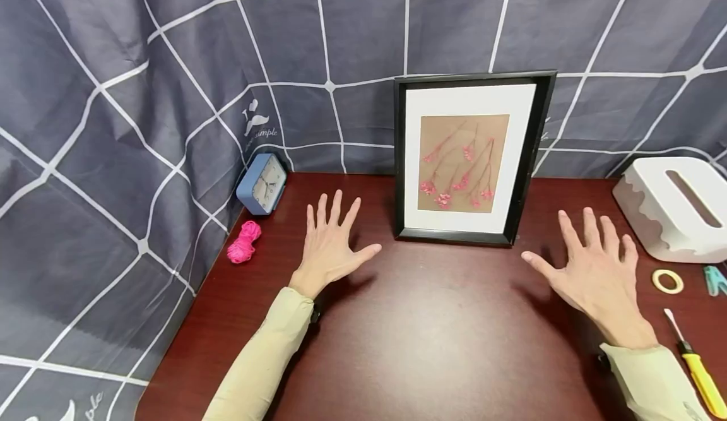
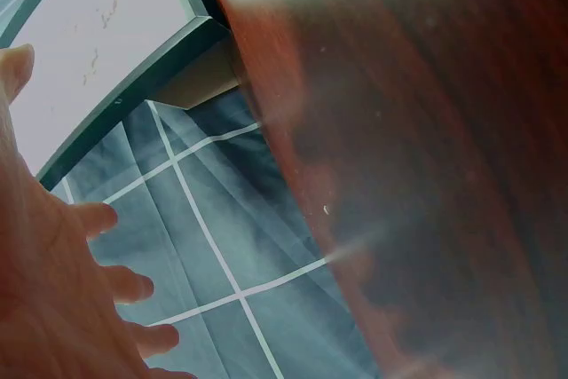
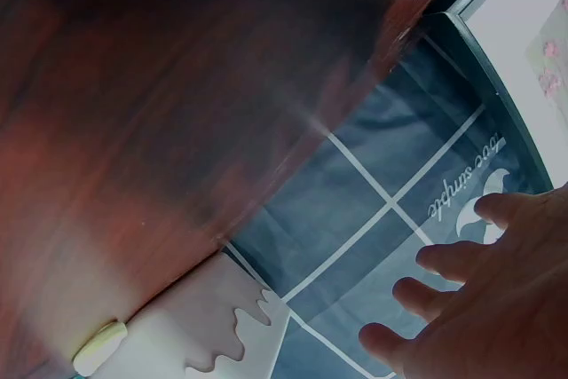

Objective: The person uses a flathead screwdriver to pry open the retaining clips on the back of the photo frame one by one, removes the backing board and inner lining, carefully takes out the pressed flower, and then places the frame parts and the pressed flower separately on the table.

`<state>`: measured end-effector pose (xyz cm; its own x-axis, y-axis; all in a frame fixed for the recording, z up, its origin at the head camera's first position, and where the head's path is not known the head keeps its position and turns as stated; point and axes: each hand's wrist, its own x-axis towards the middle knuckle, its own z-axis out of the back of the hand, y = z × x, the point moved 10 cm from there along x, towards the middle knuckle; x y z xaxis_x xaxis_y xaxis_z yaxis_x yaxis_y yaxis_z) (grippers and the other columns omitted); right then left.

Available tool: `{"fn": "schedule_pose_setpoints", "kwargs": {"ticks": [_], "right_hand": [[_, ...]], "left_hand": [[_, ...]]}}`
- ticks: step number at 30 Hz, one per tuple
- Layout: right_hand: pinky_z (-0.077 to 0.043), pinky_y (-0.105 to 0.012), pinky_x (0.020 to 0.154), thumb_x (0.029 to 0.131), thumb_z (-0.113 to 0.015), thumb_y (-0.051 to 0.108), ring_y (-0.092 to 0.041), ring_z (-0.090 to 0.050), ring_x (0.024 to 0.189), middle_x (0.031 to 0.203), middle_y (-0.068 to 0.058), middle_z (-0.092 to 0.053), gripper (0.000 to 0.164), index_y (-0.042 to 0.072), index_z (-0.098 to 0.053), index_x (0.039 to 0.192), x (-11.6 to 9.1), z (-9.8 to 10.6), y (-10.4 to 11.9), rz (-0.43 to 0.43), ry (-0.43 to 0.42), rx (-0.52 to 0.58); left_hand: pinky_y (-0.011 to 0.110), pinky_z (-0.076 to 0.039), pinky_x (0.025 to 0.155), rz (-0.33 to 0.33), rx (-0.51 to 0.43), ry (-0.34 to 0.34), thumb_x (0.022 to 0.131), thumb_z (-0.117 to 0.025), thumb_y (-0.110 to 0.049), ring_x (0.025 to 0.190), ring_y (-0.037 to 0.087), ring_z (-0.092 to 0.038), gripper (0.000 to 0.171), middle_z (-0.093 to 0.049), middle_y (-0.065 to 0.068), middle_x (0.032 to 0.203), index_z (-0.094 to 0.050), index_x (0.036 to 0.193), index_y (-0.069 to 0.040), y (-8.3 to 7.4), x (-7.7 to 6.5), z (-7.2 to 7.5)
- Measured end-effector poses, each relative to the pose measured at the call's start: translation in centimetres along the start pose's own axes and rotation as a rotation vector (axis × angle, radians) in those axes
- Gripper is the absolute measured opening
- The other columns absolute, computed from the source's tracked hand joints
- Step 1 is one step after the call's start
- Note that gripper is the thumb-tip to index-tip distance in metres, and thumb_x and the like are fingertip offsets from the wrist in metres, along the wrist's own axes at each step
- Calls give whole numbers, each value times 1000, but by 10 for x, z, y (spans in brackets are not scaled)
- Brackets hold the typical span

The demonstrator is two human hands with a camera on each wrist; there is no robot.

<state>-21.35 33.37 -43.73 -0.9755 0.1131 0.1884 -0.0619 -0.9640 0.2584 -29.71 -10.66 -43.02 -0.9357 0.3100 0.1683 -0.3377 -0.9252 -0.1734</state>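
Between and beyond the two hands, a black picture frame (image 1: 400, 156) with pink dried flowers on a brown panel leans against the curtain. My left hand (image 1: 330, 247) hovers over the table with fingers spread, holding nothing. To its left lie a pink yarn skein (image 1: 244, 242) and a blue alarm clock (image 1: 262, 184). The right hand (image 1: 599, 276) is likewise spread above the table, right of the frame. Near it are a cream ring (image 1: 667, 281) and a white tissue box (image 1: 670, 213). In the wrist views, the left fingers (image 2: 129, 283) and right fingers (image 3: 453, 259) show apart from the frame.
The dark red wooden table (image 1: 397, 345) is backed by a grey curtain (image 1: 363, 36) with white grid lines, which also hangs along its left side. A yellow-handled screwdriver (image 1: 703, 380) lies at the right, with a teal clip (image 1: 715, 281) beyond it.
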Motion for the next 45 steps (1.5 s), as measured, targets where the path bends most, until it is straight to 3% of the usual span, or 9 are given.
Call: {"fn": "schedule_pose_setpoints", "kwargs": {"ticks": [11, 18, 21, 26, 29, 32, 36, 42, 45], "right_hand": [[-16, -84, 118, 98, -59, 75, -58, -14, 161, 178, -34, -14, 105, 13, -21, 174, 4, 3, 4, 4, -9, 56], [-27, -84, 109, 102, -70, 52, -66, -29, 148, 168, -37, -33, 95, 7, -26, 172, 9, 22, 21, 10, -63, 307], [-44, -59, 109, 103, -73, 41, -50, -50, 135, 155, -37, -49, 84, 4, -35, 168, 12, 33, 26, 9, -90, 416], [-38, -7, 81, 103, -76, 34, 17, -52, 96, 127, 4, -68, 69, 9, -50, 161, 18, 49, 28, -25, -141, 533], [-37, 0, 80, 102, -76, 32, 27, -50, 89, 110, 35, -59, 66, 9, -53, 159, 27, 57, 30, -22, -145, 569], [-37, 0, 77, 103, -75, 31, 28, -52, 85, 101, 46, -54, 61, 8, -56, 157, 40, 65, 33, -10, -138, 577], [-38, -2, 74, 105, -73, 32, 27, -52, 86, 105, 33, -63, 60, 7, -56, 157, 58, 66, 35, -13, -120, 567], [-44, 1, 71, 109, -66, 31, 23, -50, 91, 143, -24, -65, 70, 3, -38, 167, 81, 45, 39, -23, -7, 615], [-42, -3, 74, 110, -64, 29, 12, -53, 96, 146, -27, -64, 68, 2, -39, 167, 87, 38, 40, -10, 20, 604]], "left_hand": [[68, -32, 132, 44, -156, -128, 92, -63, -73, 152, 43, -46, 87, -52, 15, 165, -51, 161, -22, 0, 2, 16], [51, -60, 88, 89, -363, -307, 95, -69, -58, 113, 31, -68, 64, -73, 7, 126, -65, 146, -19, -1, 4, 43], [48, -60, 77, 95, -424, -332, 94, -71, -56, 102, 28, -71, 64, -73, 5, 118, -62, 147, -21, -4, 9, 47], [40, -59, 76, 54, -590, -314, 99, -74, -38, 91, 27, -74, 53, -76, 9, 113, -65, 144, -14, -11, 22, 45], [30, -59, 76, 13, -691, -291, 101, -74, -22, 87, 28, -75, 41, -79, 14, 108, -68, 139, -7, -12, 31, 43], [22, -57, 72, -1, -739, -267, 102, -73, -13, 85, 29, -75, 31, -80, 16, 104, -73, 132, -4, -10, 40, 37], [17, -57, 64, -11, -773, -219, 103, -73, -12, 84, 31, -75, 29, -80, 17, 104, -74, 131, -4, -11, 54, 26], [25, -68, 69, -52, -816, -113, 104, -74, -15, 92, 36, -79, 41, -79, 19, 122, -68, 143, -4, -24, 75, 11], [36, -72, 78, -67, -863, -73, 105, -74, -15, 94, 41, -82, 46, -76, 20, 135, -65, 148, -3, -32, 82, 7]]}}
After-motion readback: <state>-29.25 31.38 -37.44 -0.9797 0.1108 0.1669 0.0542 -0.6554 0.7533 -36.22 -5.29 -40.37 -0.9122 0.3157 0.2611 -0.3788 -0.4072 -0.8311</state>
